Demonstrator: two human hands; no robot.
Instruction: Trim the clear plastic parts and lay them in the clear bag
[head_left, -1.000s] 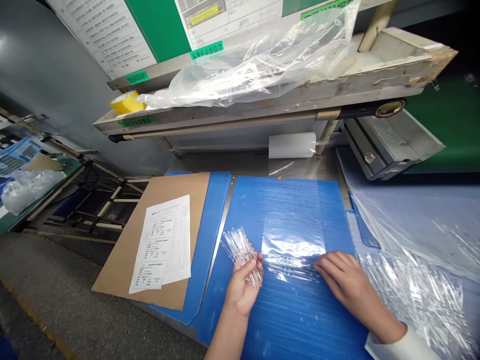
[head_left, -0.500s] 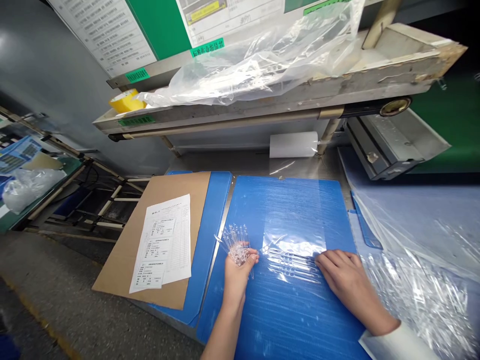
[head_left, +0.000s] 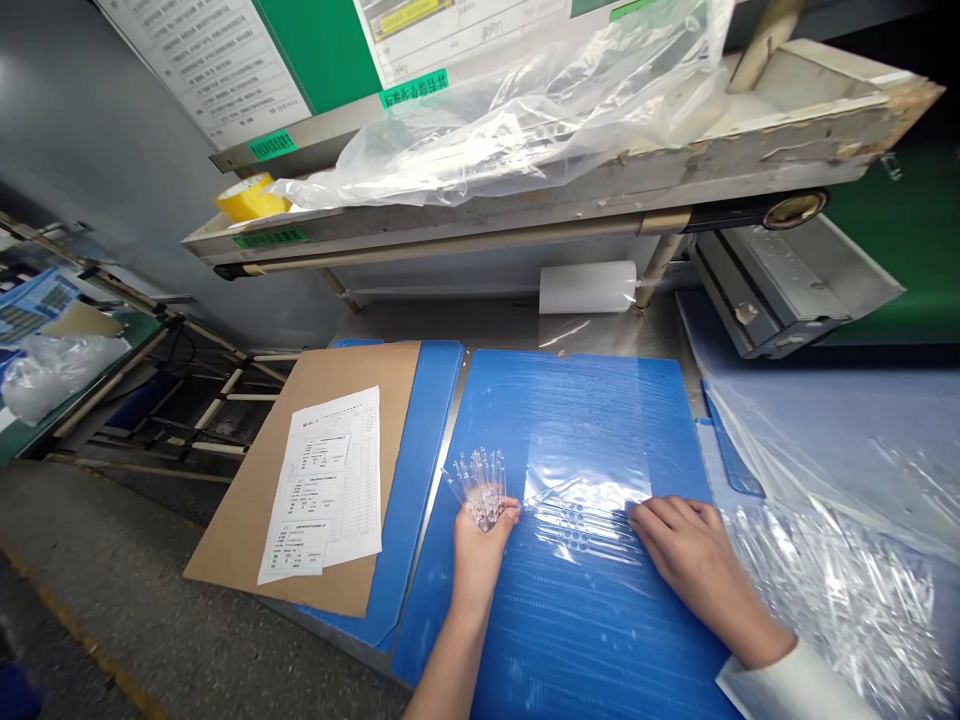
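My left hand [head_left: 480, 560] grips a bundle of clear plastic droppers [head_left: 480, 488] at its fingertips, with the thin tips fanning away from me. My right hand [head_left: 694, 565] lies flat, fingers together, on a transparent plastic bag [head_left: 585, 490]. The bag rests on a blue corrugated plastic board [head_left: 570, 420], and a few clear droppers [head_left: 577, 530] lie side by side inside it, just left of my right fingertips. My two hands are apart, with the bag's lower part between them.
To the left, a brown cardboard sheet [head_left: 300, 480] carries printed forms [head_left: 326, 485]. A heap of bagged clear droppers [head_left: 832, 590] lies at the right. Above stand a sealing machine [head_left: 780, 285], a white roll [head_left: 586, 288], and a shelf [head_left: 525, 215] holding plastic film and yellow tape [head_left: 251, 198].
My left hand has gathered the droppers into a tighter, more upright bundle and drawn them slightly toward the bag. My right hand stays on the bag.
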